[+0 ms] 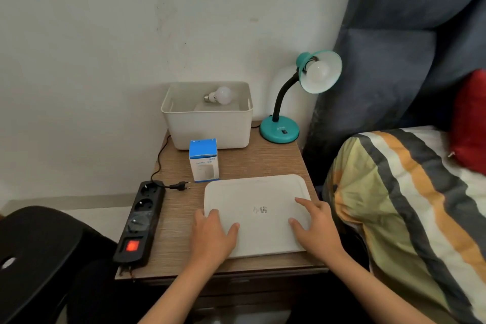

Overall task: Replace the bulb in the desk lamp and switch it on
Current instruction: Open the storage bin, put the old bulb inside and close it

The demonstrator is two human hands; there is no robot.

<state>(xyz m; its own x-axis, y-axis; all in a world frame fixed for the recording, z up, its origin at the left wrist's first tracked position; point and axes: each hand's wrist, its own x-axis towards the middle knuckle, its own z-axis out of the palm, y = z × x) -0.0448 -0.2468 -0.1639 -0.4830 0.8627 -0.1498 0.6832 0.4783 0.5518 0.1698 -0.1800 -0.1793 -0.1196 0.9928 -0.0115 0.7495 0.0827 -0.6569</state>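
A teal desk lamp stands at the back right of the wooden bedside table, its shade turned toward me with an unlit white bulb screwed in. A second white bulb lies inside the white plastic bin at the back. A blue and white bulb box stands in front of the bin. The lamp's plug lies loose on the table beside the black power strip, whose red switch glows. My left hand and my right hand rest flat with spread fingers on a white lid.
The wooden table is small, with its front edge close to me. A bed with a striped cover and a red cushion presses against its right side. A black chair sits at the lower left. The wall is close behind.
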